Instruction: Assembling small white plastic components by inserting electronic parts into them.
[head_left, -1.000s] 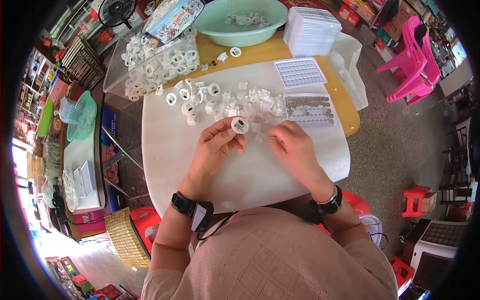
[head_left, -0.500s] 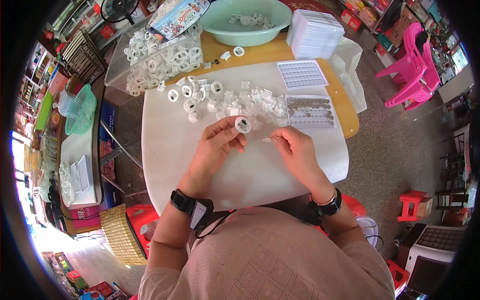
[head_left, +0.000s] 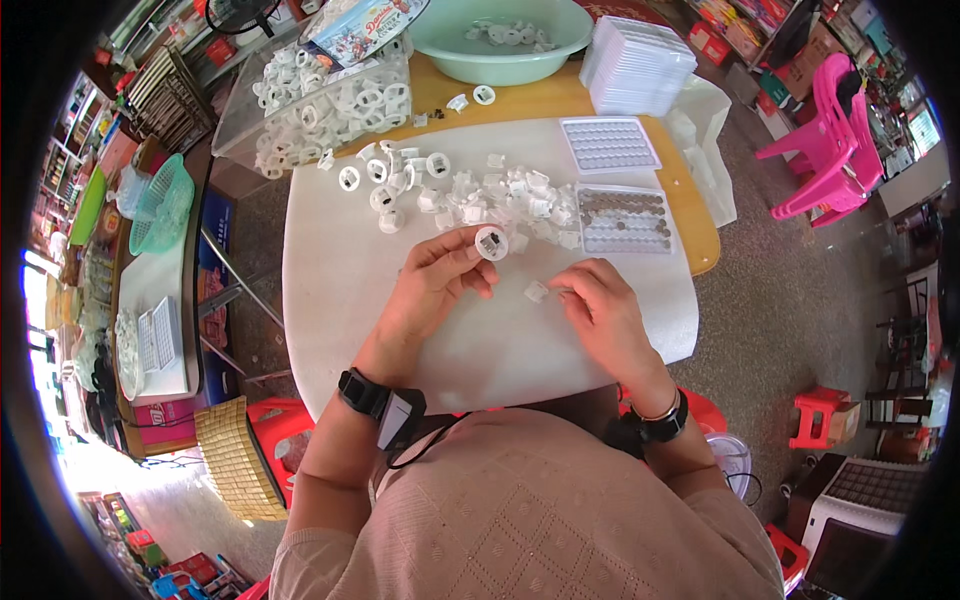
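Between the thumb and fingers of my left hand (head_left: pixel 436 275) is a round white plastic part (head_left: pixel 491 243), its face with a dark insert turned up. My right hand (head_left: pixel 603 305) is closed in a pinch on a small white, squarish plastic piece (head_left: pixel 536 291), low over the table and apart from the round part. Beyond both hands lies a loose heap of similar small white pieces (head_left: pixel 540 200). More round white parts (head_left: pixel 383 198) are scattered to the left of that heap.
A tray with rows of small grey discs (head_left: pixel 625 240) lies right of the heap, with another white tray (head_left: pixel 610 147) behind it. Farther back are a clear bin of white rings (head_left: pixel 340 115), a pale green basin (head_left: pixel 500 68) and a stack of white trays (head_left: pixel 637 75).
The small piece at my right fingertips has tilted so its flat face shows more, and the right hand has turned slightly. My left hand still holds the round part in nearly the same place.
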